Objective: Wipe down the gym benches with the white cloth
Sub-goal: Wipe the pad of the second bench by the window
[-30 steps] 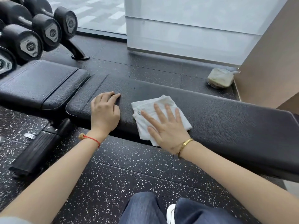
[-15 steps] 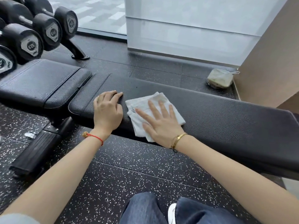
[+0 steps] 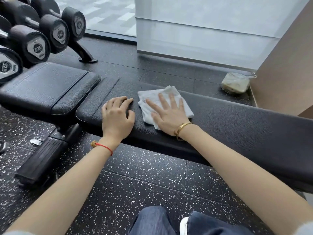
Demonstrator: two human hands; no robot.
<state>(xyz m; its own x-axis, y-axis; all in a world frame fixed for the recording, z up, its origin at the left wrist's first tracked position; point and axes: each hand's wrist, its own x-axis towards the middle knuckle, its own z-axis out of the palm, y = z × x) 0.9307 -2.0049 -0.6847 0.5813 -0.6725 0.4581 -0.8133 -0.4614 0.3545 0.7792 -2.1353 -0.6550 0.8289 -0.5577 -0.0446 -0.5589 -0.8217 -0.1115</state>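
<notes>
Cloth (image 3: 165, 100), white and folded, lies on the long black bench pad (image 3: 237, 122) near its left end, pressed flat under the right hand (image 3: 166, 116) with fingers spread straight. Just left, the left hand (image 3: 116, 116) braces on the pad, fingers loosely curled, holding nothing. Wiping looks underway; the long stretch rightward is open, while the seat pad (image 3: 47, 87) lies beyond the gap.

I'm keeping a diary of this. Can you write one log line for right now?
right hand: flat on cloth | left hand: resting on bench | step: wiping
</notes>
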